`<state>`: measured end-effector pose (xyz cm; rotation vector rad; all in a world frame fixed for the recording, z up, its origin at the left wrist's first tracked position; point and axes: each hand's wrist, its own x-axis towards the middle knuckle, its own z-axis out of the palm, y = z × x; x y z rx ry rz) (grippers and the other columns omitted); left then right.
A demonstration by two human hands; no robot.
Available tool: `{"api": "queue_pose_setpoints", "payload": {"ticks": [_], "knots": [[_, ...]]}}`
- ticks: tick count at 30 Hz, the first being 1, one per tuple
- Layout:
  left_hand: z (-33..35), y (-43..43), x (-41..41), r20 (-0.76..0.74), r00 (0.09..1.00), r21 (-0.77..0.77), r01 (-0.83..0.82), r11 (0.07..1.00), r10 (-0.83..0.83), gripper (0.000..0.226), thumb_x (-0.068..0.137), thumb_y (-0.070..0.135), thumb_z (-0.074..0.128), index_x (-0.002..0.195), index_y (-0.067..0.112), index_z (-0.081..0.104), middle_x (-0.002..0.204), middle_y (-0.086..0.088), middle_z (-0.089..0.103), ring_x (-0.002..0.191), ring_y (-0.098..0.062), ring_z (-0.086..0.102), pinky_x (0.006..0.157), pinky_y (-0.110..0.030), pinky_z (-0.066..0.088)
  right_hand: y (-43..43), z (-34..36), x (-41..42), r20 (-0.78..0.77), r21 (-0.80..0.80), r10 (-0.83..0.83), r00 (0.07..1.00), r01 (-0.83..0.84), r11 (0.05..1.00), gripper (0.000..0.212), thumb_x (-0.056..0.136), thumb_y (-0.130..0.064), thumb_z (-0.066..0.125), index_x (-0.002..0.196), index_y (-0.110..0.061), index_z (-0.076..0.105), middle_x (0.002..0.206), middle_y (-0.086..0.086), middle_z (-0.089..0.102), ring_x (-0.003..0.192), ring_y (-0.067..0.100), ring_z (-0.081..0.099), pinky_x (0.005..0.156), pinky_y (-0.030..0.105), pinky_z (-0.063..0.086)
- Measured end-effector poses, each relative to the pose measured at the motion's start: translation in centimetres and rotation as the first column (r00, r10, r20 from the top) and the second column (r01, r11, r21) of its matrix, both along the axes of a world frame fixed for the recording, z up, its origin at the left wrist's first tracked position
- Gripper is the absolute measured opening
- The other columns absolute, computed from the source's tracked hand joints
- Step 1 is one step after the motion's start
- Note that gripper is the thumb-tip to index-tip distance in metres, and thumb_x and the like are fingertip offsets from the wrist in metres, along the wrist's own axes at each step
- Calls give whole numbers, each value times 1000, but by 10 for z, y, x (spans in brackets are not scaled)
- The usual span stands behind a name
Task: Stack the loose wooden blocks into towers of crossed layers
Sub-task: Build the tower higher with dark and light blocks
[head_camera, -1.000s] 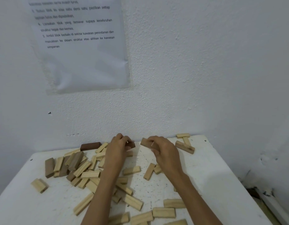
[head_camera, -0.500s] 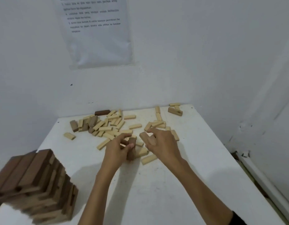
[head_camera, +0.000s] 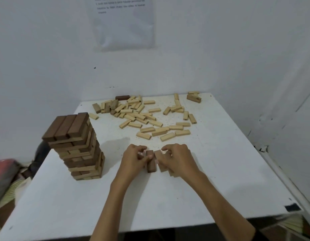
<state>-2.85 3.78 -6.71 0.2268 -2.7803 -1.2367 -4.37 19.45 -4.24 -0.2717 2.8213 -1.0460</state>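
Two blocks side by side on table [head_camera: 168,197] | left hand [head_camera: 133,159] clamps dark block [head_camera: 151,165] | right hand [head_camera: 179,159] curls fingers round brown block [head_camera: 159,156] | tower [head_camera: 77,146] stands left

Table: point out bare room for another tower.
Bare: the table near-left, between the tower and front edge; its right side, past the right hand. Crowded: the far end, strewn with loose blocks, and mid-table, where the left hand grips a dark block.
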Motion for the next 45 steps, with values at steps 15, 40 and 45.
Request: {"api": "queue_pose_setpoints", "payload": {"ticks": [15, 40, 45], "knots": [[1, -12, 12, 21, 947, 59, 320, 946, -321, 86, 59, 20, 88, 133, 28, 44, 121, 5, 48, 96, -5, 51, 67, -8, 44, 45, 3, -33, 226, -90, 399, 889, -389, 917, 82, 65, -26, 85, 136, -31, 44, 134, -8, 46, 119, 9, 45, 93, 24, 46], [-4, -4, 0, 38, 914, 17, 404, 915, -404, 97, 65, 21, 83, 143, 32, 27, 122, 12, 50, 114, -8, 43, 88, -14, 36, 42, -17, -34, 66, -114, 484, 873, -475, 872, 89, 61, -22, 87, 136, -34, 41, 123, -13, 49, 104, 4, 43, 70, 9, 31], [-3, -5, 0, 53, 918, 35, 392, 919, -394, 104, 64, 20, 84, 146, 32, 21, 119, 16, 48, 112, -6, 42, 85, -11, 37, 42, -18, -35, 64, -107, 494, 867, -487, 867, 91, 63, -22, 86, 139, -35, 36, 124, -12, 52, 102, 0, 41, 71, 10, 30]]}}
